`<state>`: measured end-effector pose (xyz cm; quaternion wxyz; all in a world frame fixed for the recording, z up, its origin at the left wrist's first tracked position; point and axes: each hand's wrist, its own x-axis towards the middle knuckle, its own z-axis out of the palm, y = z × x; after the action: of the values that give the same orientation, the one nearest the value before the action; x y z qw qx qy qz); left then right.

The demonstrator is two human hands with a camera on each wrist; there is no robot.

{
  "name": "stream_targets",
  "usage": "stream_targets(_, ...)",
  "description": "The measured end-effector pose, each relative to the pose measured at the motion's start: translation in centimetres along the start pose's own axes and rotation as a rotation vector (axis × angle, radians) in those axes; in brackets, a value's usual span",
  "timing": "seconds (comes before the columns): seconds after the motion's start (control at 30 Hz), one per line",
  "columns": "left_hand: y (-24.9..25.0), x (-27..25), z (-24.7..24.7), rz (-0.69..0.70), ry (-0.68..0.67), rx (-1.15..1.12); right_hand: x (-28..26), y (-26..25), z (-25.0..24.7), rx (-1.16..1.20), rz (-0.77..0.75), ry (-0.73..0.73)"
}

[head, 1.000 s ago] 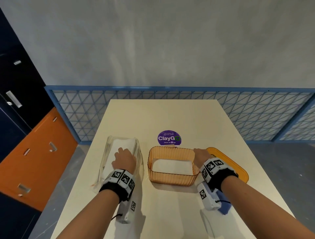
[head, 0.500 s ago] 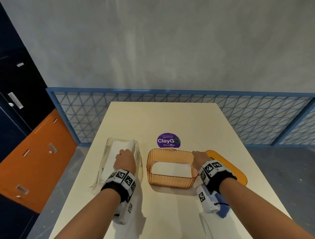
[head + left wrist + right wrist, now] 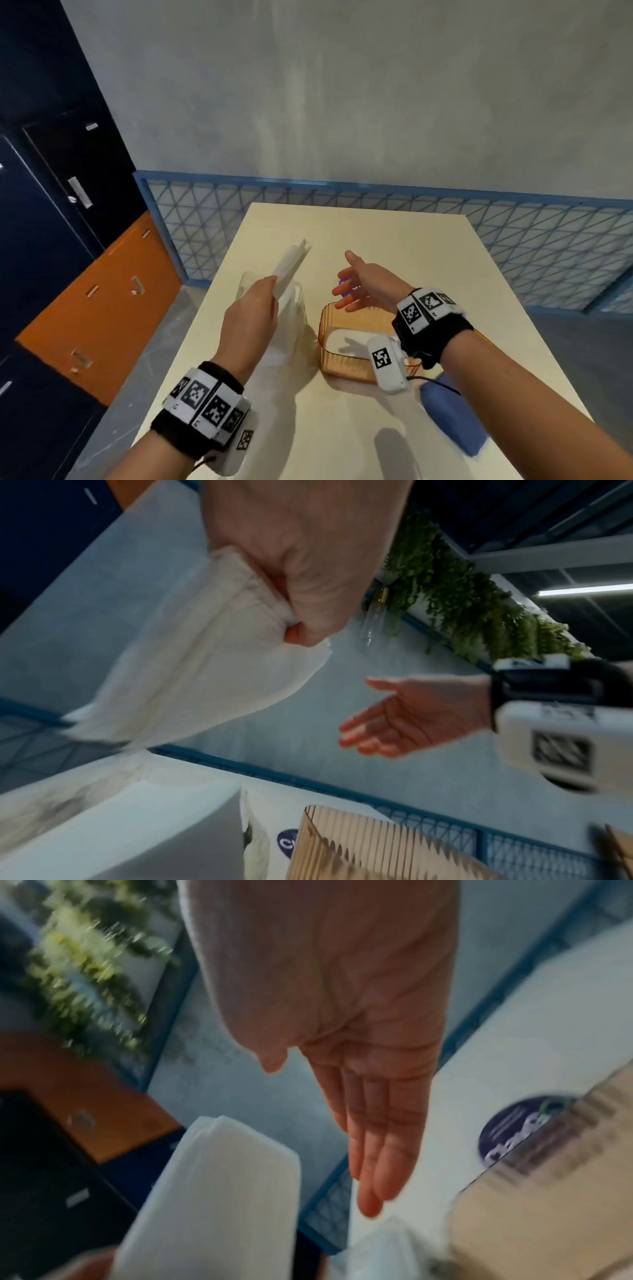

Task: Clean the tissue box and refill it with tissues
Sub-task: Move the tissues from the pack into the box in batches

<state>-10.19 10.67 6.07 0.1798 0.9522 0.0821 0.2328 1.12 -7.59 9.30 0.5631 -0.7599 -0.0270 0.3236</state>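
My left hand (image 3: 255, 308) grips a white stack of tissues (image 3: 291, 269) and holds it tilted up above the clear plastic tissue pack (image 3: 294, 308) on the table's left. In the left wrist view the fingers (image 3: 308, 593) curl round the tissues (image 3: 192, 664). The open orange ribbed tissue box (image 3: 346, 356) stands just right of the pack, with nothing in it. Above the box's far rim my right hand (image 3: 356, 287) hovers, palm toward the tissues and fingers (image 3: 380, 1150) straight, holding nothing. The orange lid is mostly hidden behind my right wrist.
A purple round sticker (image 3: 342, 283) lies on the cream table (image 3: 394, 240) beyond the box. A blue cloth (image 3: 452, 418) lies near the front right. A blue mesh fence (image 3: 513, 253) runs behind the table; dark and orange cabinets (image 3: 96, 301) stand left.
My left hand has lifted a stack of tissues out of the plastic pack. My right hand left the box's right rim and rose, open, toward the tissues. The head view tilted.
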Motion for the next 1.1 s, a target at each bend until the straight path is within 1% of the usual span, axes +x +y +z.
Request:
stream_targets(0.07,0.0,-1.2,0.1,0.137,0.026,-0.038,0.0,-1.4,1.0,0.196,0.079,-0.147)
stream_targets(0.13,-0.6,-2.3,1.0,0.294,0.054,-0.039,-0.1,-2.4,1.8,0.253,0.113,-0.219)
stream_targets(0.2,-1.4,-3.2,2.2,0.364,0.029,-0.088,0.2,-3.1,2.6,0.161,0.087,-0.194)
stream_targets(0.3,-2.2,-4.0,3.0,0.355,-0.030,-0.144,0.9,-3.5,2.9,-0.141,-0.031,-0.116)
stream_targets(0.33,-2.3,-4.3,3.0,0.314,-0.024,-0.175,0.9,-3.7,2.8,-0.220,-0.077,-0.102)
stream_targets(0.37,-2.4,-4.6,2.8,0.234,-0.011,-0.254,0.8,-4.0,2.8,-0.288,-0.125,-0.090)
stream_targets(0.4,-2.5,-4.6,2.5,0.113,0.017,-0.363,0.4,-4.3,2.9,-0.362,-0.180,-0.075)
stream_targets(0.47,-3.1,-4.1,2.1,-0.177,0.110,-0.565,-0.4,-5.2,2.9,-0.523,-0.315,-0.050)
stream_targets(0.5,-3.6,-3.6,1.9,-0.327,0.126,-0.648,-0.8,-5.5,2.9,-0.564,-0.379,-0.050)
stream_targets(0.53,-3.9,-3.0,1.5,-0.462,0.097,-0.742,-1.1,-5.9,2.9,-0.578,-0.430,-0.052)
stream_targets(0.57,-4.1,-2.3,1.1,-0.568,0.042,-0.866,-1.2,-6.3,2.8,-0.571,-0.469,-0.058)
stream_targets(0.63,-4.6,-0.9,0.8,-0.692,-0.057,-1.153,-1.2,-6.9,2.7,-0.503,-0.505,-0.068)
stream_targets(0.7,-5.3,0.5,0.6,-0.743,-0.100,-1.346,-0.9,-7.1,2.9,-0.403,-0.501,-0.083)
stream_targets(0.77,-5.5,1.6,0.4,-0.718,-0.098,-1.420,-0.6,-6.6,3.2,-0.316,-0.481,-0.090)
stream_targets(0.83,-5.4,2.2,0.4,-0.710,-0.046,-1.375,0.0,-5.6,3.6,-0.218,-0.441,-0.092)
stream_targets(0.9,-5.5,2.2,0.8,-0.715,0.026,-1.272,1.0,-4.0,4.1,-0.137,-0.405,-0.054)
stream_targets(1.0,-5.8,1.3,1.7,-0.684,0.108,-1.075,2.8,-1.4,5.3,-0.103,-0.364,0.022)
stream_targets(1.1,-5.5,0.4,2.2,-0.632,0.168,-0.978,3.9,0.4,6.5,-0.067,-0.338,0.076)
